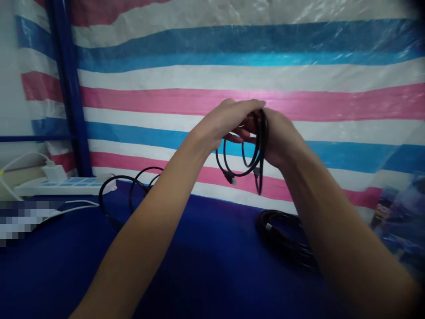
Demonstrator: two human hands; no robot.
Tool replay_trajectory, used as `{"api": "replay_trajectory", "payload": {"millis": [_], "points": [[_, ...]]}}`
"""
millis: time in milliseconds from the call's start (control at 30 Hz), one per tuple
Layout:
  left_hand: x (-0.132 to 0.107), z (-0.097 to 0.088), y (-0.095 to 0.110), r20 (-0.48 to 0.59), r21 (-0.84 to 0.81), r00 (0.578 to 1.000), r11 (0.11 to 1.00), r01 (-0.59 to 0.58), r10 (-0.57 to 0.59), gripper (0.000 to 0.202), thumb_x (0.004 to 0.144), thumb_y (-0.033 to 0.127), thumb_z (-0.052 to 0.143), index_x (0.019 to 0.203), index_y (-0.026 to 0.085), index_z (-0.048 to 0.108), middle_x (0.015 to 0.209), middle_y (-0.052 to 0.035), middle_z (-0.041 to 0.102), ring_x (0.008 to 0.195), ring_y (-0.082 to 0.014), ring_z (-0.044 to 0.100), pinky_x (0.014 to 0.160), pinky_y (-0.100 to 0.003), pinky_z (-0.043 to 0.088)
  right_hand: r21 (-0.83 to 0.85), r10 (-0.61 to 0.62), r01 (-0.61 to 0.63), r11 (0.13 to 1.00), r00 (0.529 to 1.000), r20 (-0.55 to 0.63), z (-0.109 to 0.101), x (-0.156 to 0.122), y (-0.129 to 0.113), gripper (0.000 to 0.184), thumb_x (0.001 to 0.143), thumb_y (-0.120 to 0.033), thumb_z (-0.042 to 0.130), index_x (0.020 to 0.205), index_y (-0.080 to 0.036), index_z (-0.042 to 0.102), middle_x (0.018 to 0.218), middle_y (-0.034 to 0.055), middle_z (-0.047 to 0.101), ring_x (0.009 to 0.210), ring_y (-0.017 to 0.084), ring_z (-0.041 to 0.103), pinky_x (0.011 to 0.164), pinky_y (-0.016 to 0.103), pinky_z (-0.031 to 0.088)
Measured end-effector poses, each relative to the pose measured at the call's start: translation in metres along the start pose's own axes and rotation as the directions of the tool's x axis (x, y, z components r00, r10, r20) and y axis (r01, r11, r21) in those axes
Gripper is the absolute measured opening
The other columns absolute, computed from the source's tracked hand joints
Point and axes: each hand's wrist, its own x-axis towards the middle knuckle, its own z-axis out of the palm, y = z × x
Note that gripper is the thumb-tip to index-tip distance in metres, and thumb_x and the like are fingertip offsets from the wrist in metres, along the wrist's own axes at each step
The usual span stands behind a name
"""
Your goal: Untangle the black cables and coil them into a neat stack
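Both my hands are raised in front of a striped tarp. My right hand (282,135) is closed round a bundle of coiled black cable (259,146), whose loops and a plug end hang below it. My left hand (229,119) lies over the top of the coil with its fingers together, touching the cable. A loose length of the same black cable (133,186) trails down to the blue table at the left.
A second coil of black cable (285,239) lies on the blue table (206,266) under my right forearm. A white power strip (63,184) with a white charger sits at the far left. A blue post (68,88) stands at the left. Plastic-wrapped items lie at the right edge.
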Motion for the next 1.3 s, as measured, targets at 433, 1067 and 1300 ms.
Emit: {"api": "replay_trajectory", "payload": {"millis": [433,1067,1300], "points": [[0.001,-0.055,-0.021,-0.12,0.193,0.99,0.977,0.09,-0.067,0.015,0.067,0.015,0.056,0.082,0.014,0.056,0.085,-0.0095,0.065,0.075,-0.0189,0.062,0.071,-0.035,0.049,-0.152,0.109,-0.101,0.983,0.993,0.042,-0.005,-0.004,0.007,0.027,0.087,-0.041,0.046,0.083,-0.015,0.052,0.091,0.0079,0.06,0.053,0.008,0.053,0.053,0.023,0.046],[0.005,-0.058,-0.034,-0.163,0.252,0.98,0.956,0.153,-0.114,0.024,0.074,0.033,0.056,0.086,0.012,0.057,0.101,-0.0149,0.064,0.072,-0.0199,0.062,0.059,-0.031,0.047,-0.242,0.218,-0.224,0.944,0.974,-0.051,-0.033,0.002,0.021,0.03,0.091,-0.037,0.038,0.081,-0.014,0.054,0.082,0.0072,0.06,0.05,0.009,0.051,0.049,0.023,0.044],[0.008,-0.053,-0.033,-0.133,0.164,0.987,0.981,0.107,-0.086,0.031,0.076,0.038,0.053,0.098,0.015,0.053,0.102,-0.0116,0.065,0.075,-0.0196,0.064,0.064,-0.03,0.049,-0.138,0.039,-0.023,0.99,0.993,0.113,-0.045,0.002,0.014,0.018,0.088,-0.034,0.047,0.088,-0.019,0.057,0.09,0.0026,0.06,0.065,0.009,0.056,0.065,0.024,0.047]]}}
